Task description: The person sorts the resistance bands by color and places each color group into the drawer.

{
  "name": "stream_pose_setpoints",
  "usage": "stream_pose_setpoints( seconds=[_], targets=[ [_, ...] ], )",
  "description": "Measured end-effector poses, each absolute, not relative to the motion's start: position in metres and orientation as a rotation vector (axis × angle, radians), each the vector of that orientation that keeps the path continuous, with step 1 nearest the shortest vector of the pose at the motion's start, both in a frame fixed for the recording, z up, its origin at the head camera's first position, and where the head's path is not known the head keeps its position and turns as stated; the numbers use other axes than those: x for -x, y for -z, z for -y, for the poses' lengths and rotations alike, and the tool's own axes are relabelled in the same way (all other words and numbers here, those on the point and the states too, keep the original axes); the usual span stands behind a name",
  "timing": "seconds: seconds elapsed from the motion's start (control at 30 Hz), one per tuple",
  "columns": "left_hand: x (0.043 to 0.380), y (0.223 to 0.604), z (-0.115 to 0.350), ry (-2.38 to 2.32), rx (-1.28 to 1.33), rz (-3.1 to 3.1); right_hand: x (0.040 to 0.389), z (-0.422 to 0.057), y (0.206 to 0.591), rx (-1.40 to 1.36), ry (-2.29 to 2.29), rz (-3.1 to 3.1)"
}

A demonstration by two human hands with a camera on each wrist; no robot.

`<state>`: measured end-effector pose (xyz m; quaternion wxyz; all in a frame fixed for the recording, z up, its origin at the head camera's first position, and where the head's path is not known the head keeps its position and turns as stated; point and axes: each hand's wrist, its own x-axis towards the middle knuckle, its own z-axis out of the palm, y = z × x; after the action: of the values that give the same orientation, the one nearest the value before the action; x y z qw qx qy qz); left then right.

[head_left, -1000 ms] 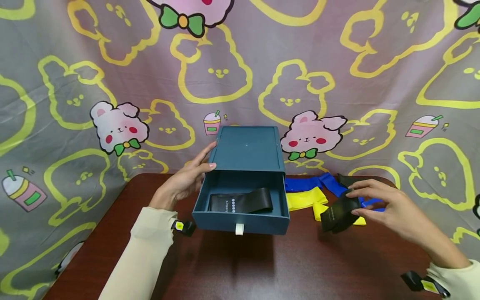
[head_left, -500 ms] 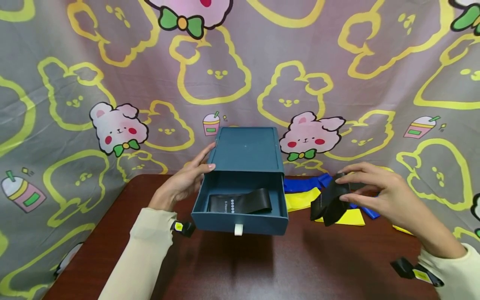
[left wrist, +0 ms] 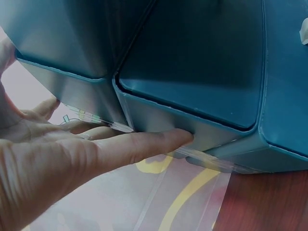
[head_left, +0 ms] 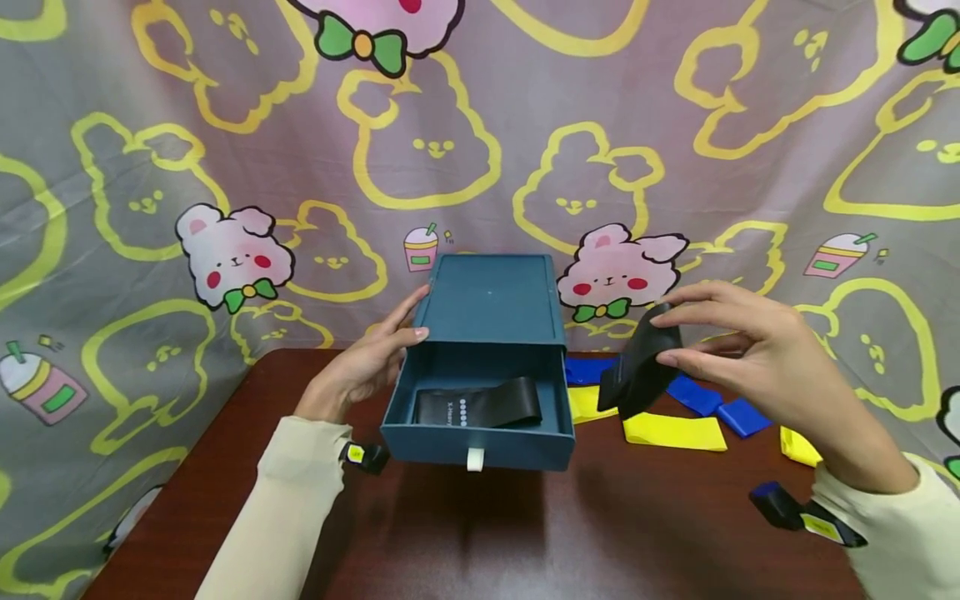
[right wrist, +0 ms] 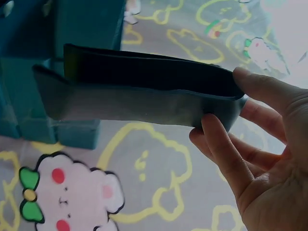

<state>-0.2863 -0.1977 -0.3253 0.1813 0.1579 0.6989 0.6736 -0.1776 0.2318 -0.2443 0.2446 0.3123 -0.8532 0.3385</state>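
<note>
My left hand [head_left: 356, 367] rests against the left side of a blue-green drawer box [head_left: 491, 296]. In the left wrist view its thumb lies straight along the box wall, and the other fingers reach under or behind it, partly hidden. The drawer [head_left: 435, 443] is pulled out, and a black resistance band [head_left: 480, 407] marked X-Heavy lies flat inside. My right hand [head_left: 757, 350] pinches another black resistance band [head_left: 641, 362] in the air, right of the drawer. The right wrist view shows this looped band [right wrist: 134, 103] gripped at one end between thumb and fingers.
Yellow bands [head_left: 675, 432] and blue bands [head_left: 744, 417] lie on the brown table [head_left: 600, 525] right of the box. A white pull tab [head_left: 476, 459] sticks out from the drawer front. A patterned curtain [head_left: 465, 167] hangs behind the table.
My right hand has lifted the black band and carried it leftward, nearer the drawer, uncovering more of the yellow and blue bands. The left hand and the box have stayed put.
</note>
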Motion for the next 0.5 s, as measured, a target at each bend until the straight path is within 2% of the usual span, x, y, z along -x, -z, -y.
stream_pose_setpoints(
  seconds=[0.5],
  targets=[
    [0.286, 0.324, 0.198, -1.899, -0.452, -1.973, 0.175, -0.196, 0.213, -0.903, -1.054, 2.174]
  ],
)
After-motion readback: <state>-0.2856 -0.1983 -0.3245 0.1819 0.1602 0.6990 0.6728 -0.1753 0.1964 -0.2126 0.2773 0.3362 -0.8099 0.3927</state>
